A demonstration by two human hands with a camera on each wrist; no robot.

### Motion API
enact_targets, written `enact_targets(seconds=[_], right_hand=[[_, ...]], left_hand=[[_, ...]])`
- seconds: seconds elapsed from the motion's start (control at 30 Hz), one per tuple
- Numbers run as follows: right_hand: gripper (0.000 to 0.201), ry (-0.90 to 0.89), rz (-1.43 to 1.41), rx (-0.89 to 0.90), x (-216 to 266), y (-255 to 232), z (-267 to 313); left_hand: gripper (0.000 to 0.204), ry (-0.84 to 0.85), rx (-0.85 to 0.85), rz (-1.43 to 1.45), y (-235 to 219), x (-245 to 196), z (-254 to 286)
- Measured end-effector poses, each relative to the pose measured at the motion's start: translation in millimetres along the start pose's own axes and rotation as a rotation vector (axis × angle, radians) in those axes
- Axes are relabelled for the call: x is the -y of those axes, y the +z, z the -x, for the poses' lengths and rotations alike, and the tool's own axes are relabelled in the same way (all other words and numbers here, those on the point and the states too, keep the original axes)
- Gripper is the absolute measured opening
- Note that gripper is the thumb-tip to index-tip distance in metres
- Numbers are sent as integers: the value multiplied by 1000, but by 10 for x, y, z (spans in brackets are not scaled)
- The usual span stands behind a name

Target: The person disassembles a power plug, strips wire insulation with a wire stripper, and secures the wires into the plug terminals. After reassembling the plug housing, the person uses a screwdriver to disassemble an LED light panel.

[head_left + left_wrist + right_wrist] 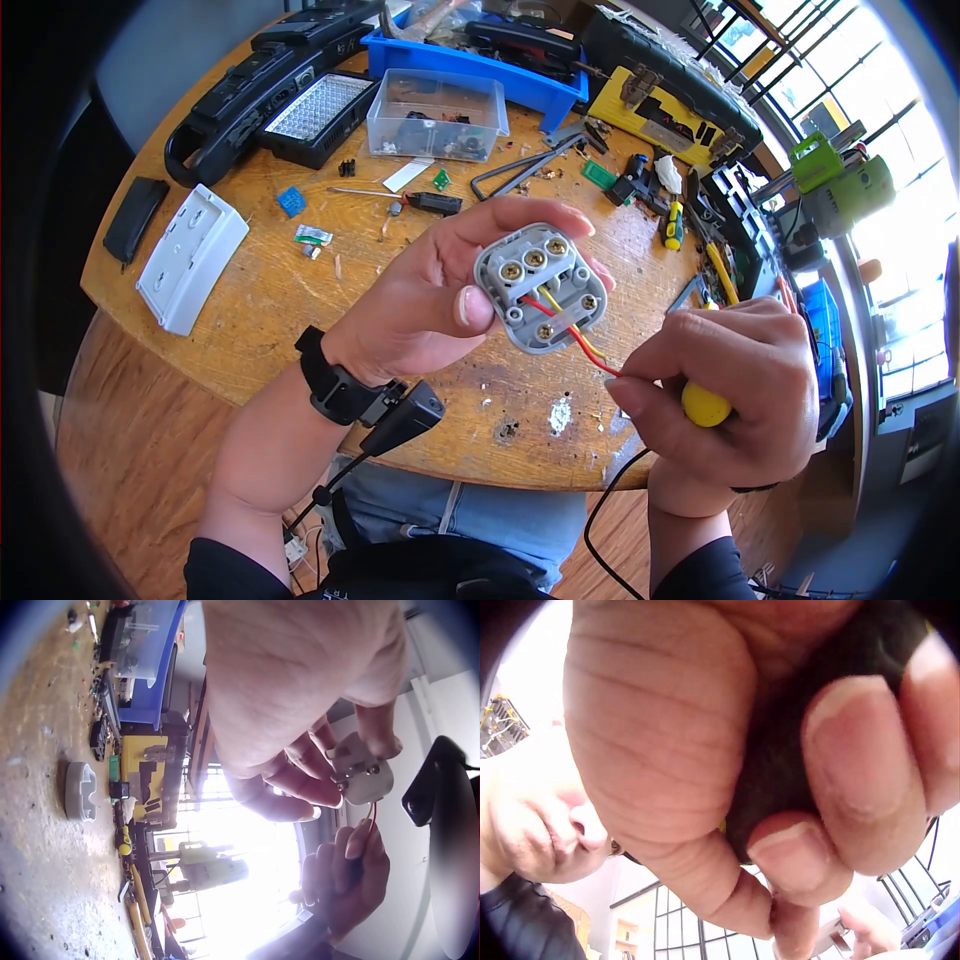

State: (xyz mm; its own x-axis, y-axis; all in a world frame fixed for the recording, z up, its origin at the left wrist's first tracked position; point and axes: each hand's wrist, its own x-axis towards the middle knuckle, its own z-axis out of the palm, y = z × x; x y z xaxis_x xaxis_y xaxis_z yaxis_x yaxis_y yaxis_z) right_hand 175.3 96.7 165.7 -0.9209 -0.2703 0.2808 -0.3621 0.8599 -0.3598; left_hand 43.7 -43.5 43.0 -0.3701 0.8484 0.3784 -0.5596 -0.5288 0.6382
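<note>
While my left hand [440, 262] grips the grey plug housing [530, 283] between thumb and fingers, brass screws facing me, my right hand [752, 390] pinches the red and yellow wires [585, 342] that run out of it. Curled within that same right hand I hold a tool handle [706, 404] with a rounded yellow end. Lower than my left hand, a grey hollow piece [75, 791] rests on the table [480, 400]. Beyond my left hand lie a black-handled screwdriver [435, 203] and a clear box [436, 141].
</note>
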Motion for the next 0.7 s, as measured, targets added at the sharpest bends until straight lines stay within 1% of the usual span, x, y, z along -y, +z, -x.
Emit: enact_targets(seconds=[0.03,0.1,0.13,0.2,0.3,0.57,0.63,0.7], right_hand=[[11,1,0,-1,4,27,2],[13,-18,13,-119,17,102,6],[13,-16,12,-121,27,122,4],[15,-22,43,-188,43,154,0],[17,-20,37,-243,50,188,-8],[17,-4,7,-234,42,181,-11],[16,-1,-2,-216,41,179,-12],[16,-7,8,-213,40,181,-10]], left_hand=[[80,-3,-4,-2,4,1,0],[81,-6,-11,-3,13,2,1],[81,-7,-18,-5,16,-1,1],[82,-19,-19,-2,20,-10,1],[82,-31,-27,4,22,-5,-1],[80,-19,-38,7,6,25,-3],[81,8,34,42,-33,33,5],[80,-2,41,38,-48,24,6]])
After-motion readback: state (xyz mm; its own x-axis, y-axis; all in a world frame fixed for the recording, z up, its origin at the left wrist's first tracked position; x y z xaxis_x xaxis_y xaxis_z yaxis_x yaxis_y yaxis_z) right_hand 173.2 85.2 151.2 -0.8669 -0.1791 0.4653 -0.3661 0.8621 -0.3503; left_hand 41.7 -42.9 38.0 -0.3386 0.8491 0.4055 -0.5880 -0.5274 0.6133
